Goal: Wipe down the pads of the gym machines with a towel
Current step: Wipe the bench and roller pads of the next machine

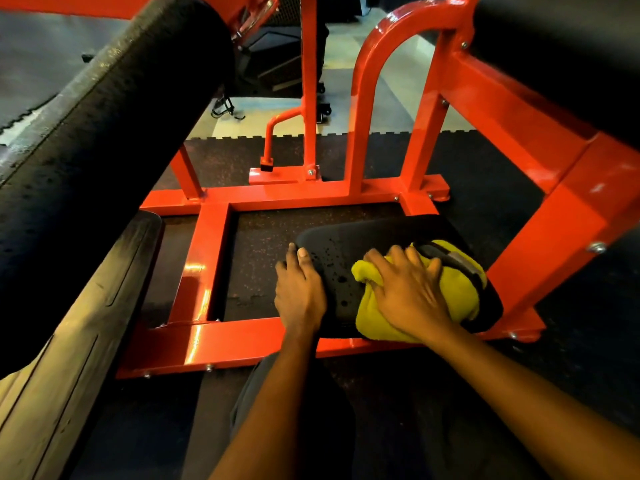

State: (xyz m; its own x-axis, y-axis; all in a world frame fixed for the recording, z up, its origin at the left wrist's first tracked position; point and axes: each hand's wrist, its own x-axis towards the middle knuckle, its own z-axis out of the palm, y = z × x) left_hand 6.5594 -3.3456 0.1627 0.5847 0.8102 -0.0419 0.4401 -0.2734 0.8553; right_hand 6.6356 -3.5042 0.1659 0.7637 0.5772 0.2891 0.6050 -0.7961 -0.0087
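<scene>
Pressing yellow towel onto droplet-spotted black pad, right hand lies flat, fingers spread; left hand clamps fingers round the pad's left edge.

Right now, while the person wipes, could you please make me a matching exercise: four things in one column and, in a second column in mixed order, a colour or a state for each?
Column one:
1. towel
2. low pad
3. machine frame
4. left hand

Column two:
A. orange-red
B. grips the edge of the pad
C. yellow
D. black, with droplets on it

Pairs: 1-C; 2-D; 3-A; 4-B
</scene>
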